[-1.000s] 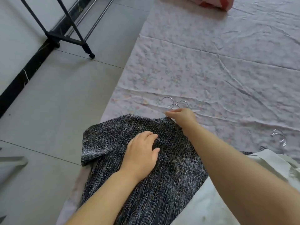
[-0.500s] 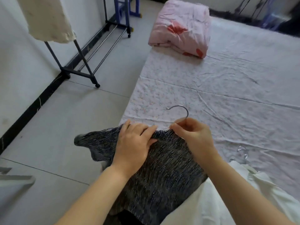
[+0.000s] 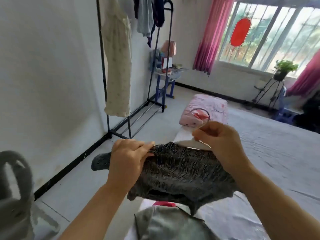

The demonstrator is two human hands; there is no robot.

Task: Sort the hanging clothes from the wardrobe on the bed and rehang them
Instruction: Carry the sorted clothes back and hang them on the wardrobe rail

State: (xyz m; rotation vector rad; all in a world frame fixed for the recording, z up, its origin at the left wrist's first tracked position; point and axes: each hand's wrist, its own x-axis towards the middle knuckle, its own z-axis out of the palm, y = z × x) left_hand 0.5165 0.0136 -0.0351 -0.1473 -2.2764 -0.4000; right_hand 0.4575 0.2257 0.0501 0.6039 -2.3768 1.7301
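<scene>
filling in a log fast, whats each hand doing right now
Left hand: closed, holding the shoulder of the dark grey ribbed knit top.
Right hand: closed, grip pinching the thin metal wire hanger below its hook.

The dark top (image 3: 181, 168) hides the hanger (image 3: 199, 109) below its hook.

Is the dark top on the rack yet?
No, the left hand grips the dark top and the right hand its hanger, apart from the rack.
</scene>
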